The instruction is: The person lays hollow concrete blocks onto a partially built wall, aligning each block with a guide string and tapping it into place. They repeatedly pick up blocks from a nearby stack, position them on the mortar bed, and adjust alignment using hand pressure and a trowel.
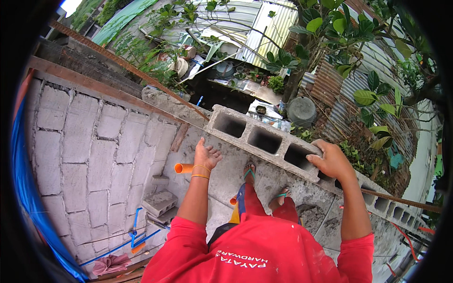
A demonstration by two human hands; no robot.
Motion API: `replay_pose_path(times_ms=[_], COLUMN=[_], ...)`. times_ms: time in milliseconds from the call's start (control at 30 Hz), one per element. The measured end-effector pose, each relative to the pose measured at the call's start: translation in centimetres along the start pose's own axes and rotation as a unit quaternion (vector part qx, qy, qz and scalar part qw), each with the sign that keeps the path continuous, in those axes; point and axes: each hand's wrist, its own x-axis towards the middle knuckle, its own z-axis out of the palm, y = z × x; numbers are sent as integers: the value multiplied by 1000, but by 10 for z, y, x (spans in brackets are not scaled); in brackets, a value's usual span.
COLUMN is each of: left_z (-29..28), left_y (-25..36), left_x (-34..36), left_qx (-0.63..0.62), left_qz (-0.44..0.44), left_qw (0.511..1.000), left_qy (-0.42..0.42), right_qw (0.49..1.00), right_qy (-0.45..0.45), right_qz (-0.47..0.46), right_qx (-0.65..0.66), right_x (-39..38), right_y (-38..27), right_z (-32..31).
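Observation:
A grey concrete hollow block (265,141), its cavities facing up, sits at the end of a row of similar blocks (387,203) running off to the right. My right hand (330,159) grips the right end of this block, the thumb on its near top edge and the fingers over the far side. Just short of the block's left end, my left hand (206,156) is held in the air, palm turned up and fingers apart, with nothing in it. An orange pipe end (183,168) sticks up beside my left wrist, which wears thin yellow bands.
A block wall (101,141) rises on the left, a blue tarp (28,188) at its side. Loose blocks (159,203) lie at its foot. Rusty rebars (118,61) cross the upper left and right. Beyond are a dark bucket (302,111), leafy branches and corrugated sheets (264,35).

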Motion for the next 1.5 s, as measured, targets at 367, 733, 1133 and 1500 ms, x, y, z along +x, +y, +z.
replay_pose_path(times_ms=[367,733,1133,1500], left_z=[30,-18,-1,6], left_y=[7,2,13,30], left_x=[76,179,144,71], left_qx=[-77,133,228,134], left_qz=[-156,5,-24,-177], left_qw=[933,862,849,954], left_qy=[-316,-489,-476,-202], right_qw=[992,986,988,987], right_qy=[1,11,49,109], right_qz=[78,120,113,102], right_qx=[-102,-117,-98,-51], right_x=[7,5,4,2], right_y=[-5,-8,0,-21], right_z=[6,10,19,18])
